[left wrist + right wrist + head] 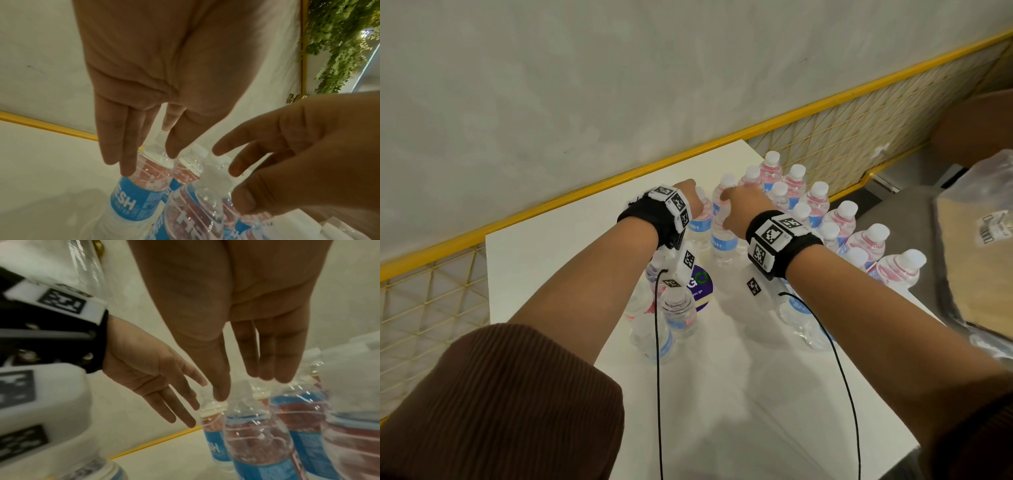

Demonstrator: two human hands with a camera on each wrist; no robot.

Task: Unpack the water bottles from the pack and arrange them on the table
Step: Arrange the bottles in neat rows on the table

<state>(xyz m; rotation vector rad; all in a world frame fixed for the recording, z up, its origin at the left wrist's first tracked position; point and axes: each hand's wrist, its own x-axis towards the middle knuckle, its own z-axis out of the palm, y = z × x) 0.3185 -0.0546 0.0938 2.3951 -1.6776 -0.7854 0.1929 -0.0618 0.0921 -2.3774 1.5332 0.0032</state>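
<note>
Two upright clear water bottles with blue labels stand at the back middle of the white table (558, 274). My left hand (690, 195) hangs over the left bottle (144, 177), fingers straight, tips at its shoulder. My right hand (729, 205) is at the neighbouring bottle (722, 233), whose neck (246, 395) sits between straight thumb and fingers without a closed grip. Nearer me, several bottles (678, 311) stand in the pack's loose clear wrap with a purple sticker (702, 284); one bottle (801, 318) is partly hidden under my right arm.
Several unpacked bottles (835, 219) stand in rows along the table's back right edge. A yellow wire-mesh rail (859, 137) and a pale wall run behind the table. To the right sits a plastic-wrapped cardboard parcel (979, 260) on a grey surface.
</note>
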